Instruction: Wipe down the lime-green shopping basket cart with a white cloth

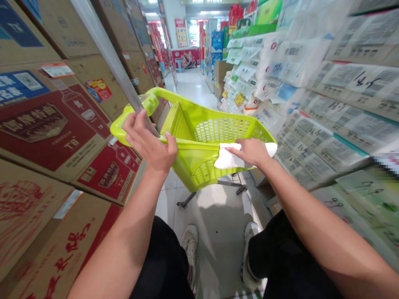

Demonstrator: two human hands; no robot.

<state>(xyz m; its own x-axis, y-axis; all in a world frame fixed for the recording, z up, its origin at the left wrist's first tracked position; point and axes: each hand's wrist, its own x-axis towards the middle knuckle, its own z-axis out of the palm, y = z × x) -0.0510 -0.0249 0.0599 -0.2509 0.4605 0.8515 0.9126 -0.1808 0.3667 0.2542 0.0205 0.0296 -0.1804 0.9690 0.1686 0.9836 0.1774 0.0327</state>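
Note:
A lime-green plastic shopping cart [205, 146] stands turned sideways in front of me. My left hand [151, 143] is closed around its near rim beside the handle, thumb pressed against the outer side. A grey metal pole [115, 54] slants down from the upper left to the fingers of that hand; where it ends is hidden. On the same rim, farther right, my right hand [249, 151] grips a white cloth or tissue [226, 158], pressing it over the edge. The cloth drapes down the basket's outer side, and its other end shows at the cart's right corner.
Stacked cardboard boxes [40, 120] rise close on the left. Packs of paper tissues [311, 124] with handwritten prices line the right. Cart wheels [241, 190] rest on the tiled floor [218, 232], near my shoes [189, 238]. An aisle stretches ahead to a pink counter [190, 58].

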